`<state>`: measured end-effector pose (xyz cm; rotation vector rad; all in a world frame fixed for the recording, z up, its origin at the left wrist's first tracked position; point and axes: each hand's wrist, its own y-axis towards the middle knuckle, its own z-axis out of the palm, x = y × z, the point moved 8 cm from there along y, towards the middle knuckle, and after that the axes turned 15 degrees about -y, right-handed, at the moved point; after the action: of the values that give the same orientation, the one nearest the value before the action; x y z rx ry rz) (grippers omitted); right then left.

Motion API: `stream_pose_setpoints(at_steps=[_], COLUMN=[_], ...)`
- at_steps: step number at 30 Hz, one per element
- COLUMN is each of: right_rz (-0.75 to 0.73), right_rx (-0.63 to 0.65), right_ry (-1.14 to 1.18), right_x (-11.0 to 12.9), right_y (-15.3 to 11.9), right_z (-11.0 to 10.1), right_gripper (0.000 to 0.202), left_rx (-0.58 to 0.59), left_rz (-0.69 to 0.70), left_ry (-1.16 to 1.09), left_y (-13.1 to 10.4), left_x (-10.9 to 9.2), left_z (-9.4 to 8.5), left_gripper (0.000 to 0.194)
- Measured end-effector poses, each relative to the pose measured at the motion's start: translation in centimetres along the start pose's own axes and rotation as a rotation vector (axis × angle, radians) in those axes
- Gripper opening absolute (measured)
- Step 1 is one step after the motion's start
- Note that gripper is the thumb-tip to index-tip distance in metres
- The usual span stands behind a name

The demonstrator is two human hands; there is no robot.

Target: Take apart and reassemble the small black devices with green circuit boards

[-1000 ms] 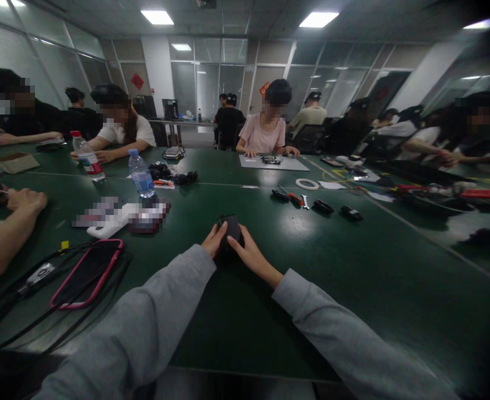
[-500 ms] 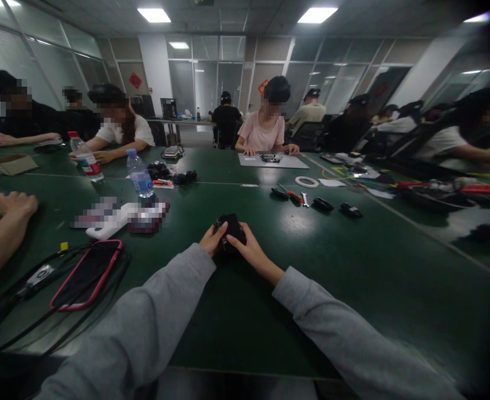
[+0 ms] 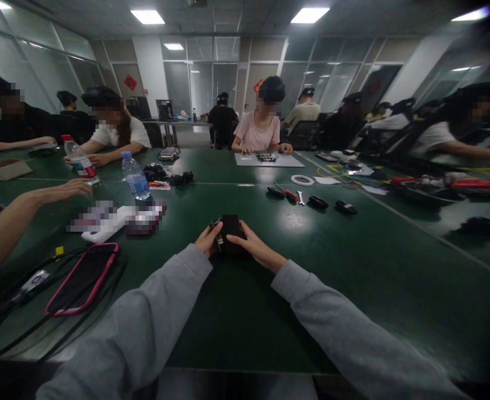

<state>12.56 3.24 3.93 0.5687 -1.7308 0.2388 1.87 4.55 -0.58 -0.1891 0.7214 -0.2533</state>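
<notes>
A small black box-shaped device (image 3: 230, 225) is held between my two hands above the green table. My left hand (image 3: 208, 240) grips its left side, thumb on top, where a narrow green-yellow circuit board edge (image 3: 220, 241) shows beside the black body. My right hand (image 3: 251, 245) wraps the right side, with its thumb lying across the front of the black face. The fingers under the device are hidden, and whether the board is joined to the black body I cannot tell.
Left of my arms lie a pink-framed phone (image 3: 82, 279), black cables (image 3: 24, 294) and a white object (image 3: 107, 224). A water bottle (image 3: 136, 180) stands beyond. Ahead right are a wrench (image 3: 300, 198), a screwdriver (image 3: 290, 195) and a tape roll (image 3: 302, 180). A co-worker's arm (image 3: 32, 208) reaches in from the left.
The device has turned a little in my hands, and more of the board edge shows on its left. The co-worker's hand at the left has stretched out rightward toward the bottles.
</notes>
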Motion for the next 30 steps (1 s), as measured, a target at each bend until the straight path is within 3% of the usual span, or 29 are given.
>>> stream_pose_setpoints(at_steps=[25,30], right_rz=[0.064,0.031], right_rx=[0.090,0.097], right_ry=[0.105,0.054], right_x=[-0.42,-0.07], right_y=[0.00,0.06], right_z=[-0.48,-0.76], right_gripper=[0.066,0.065], left_rx=[-0.073,-0.020], left_rz=[-0.006,0.019], left_ry=[0.044,0.040], left_y=[-0.35,-0.40], left_x=[-0.18,-0.32], left_z=[0.06,0.48], left_gripper=[0.037,0.042])
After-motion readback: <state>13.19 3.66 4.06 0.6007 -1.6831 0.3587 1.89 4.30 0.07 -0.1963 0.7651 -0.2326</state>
